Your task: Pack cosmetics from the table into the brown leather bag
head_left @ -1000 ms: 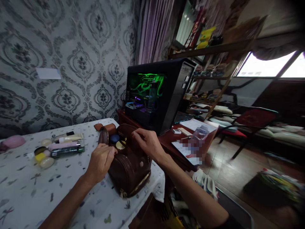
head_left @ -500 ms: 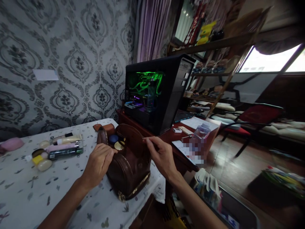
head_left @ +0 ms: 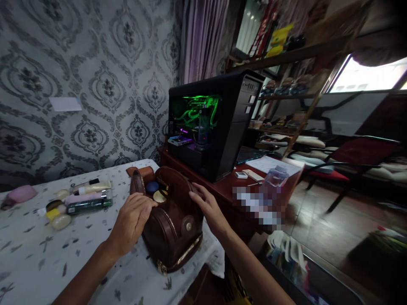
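Brown leather bag (head_left: 173,231): domed and glossy, it stands at the near right corner of the table. Its flap is lifted so the mouth is open, and both hands are on it.
Left hand (head_left: 132,222): fingers curled over the bag's left rim, gripping it.
Right hand (head_left: 208,207): laid flat on the flap's outer edge, fingers lightly spread, pinching nothing.
What changed: half a second ago the right hand's finger and thumb were pinched together at the flap's edge. That pinch is now let go and the palm rests against the leather. The left hand has kept its grip, and the bag has hardly shifted.
What it means: as I judge it, the bag is being steadied from both sides rather than pulled at.
Inside the bag: a round blue lid (head_left: 152,187) and a shiny gold lid (head_left: 159,196) show in the mouth, close together.
Bag details: smooth, stiff hide, with a brass zip (head_left: 186,254) curving round the base and a round snap stud (head_left: 188,226) on the front.
Table (head_left: 38,254): white cloth printed with small sprigs, soft and slightly rumpled.
On the cloth: slim tubes (head_left: 89,201) in cream, pink and dark green lie side by side, well left of the bag, with small rounded jars beside them.
Beyond: a black computer case (head_left: 216,123) glows green on a red-brown desk (head_left: 229,190).
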Tool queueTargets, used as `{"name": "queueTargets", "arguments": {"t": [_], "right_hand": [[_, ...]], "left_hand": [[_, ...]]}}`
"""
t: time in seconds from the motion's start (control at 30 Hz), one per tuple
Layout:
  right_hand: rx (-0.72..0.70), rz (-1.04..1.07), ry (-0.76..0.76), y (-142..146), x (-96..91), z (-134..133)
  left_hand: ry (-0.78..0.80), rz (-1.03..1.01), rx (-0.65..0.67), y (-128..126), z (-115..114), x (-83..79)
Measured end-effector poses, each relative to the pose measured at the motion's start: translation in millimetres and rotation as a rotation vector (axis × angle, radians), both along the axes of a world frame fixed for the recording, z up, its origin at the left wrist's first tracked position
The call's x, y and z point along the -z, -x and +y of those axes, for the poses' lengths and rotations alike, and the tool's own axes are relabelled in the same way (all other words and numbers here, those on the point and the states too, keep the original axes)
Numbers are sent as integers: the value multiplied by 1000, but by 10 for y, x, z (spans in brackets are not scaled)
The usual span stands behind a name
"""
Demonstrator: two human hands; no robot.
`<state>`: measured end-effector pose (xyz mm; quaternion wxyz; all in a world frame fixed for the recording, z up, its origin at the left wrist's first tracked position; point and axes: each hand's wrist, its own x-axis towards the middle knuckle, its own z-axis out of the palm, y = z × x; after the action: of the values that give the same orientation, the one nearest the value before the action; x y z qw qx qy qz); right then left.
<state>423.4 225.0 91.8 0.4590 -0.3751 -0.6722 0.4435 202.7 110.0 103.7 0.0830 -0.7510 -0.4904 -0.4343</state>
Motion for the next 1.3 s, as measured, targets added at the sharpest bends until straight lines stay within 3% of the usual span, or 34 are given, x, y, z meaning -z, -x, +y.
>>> {"name": "queueTargets", "arguments": {"t": [0.43,0.63,0.77,0.93,1.07,1.3], "right_hand": [[47,-34,-60,33,-27,-47],[-3,-35,-125,-27,-98,-72],[64,-111,-292,-40,-165,-127],[181,-263,-707,65,-176,-268],[151,-338,-970,191,-179,-407],[-44,-342,-1014,364,-196,-598]], "left_hand": [[-12,1,15,10,5,19],[-42,60,-22,53,1,60],[-25,108,-56,87,-61,100],[-23,137,-108,187,-210,260],[70,201,-160,360,-361,411],[211,416,-283,810,-591,722]]}}
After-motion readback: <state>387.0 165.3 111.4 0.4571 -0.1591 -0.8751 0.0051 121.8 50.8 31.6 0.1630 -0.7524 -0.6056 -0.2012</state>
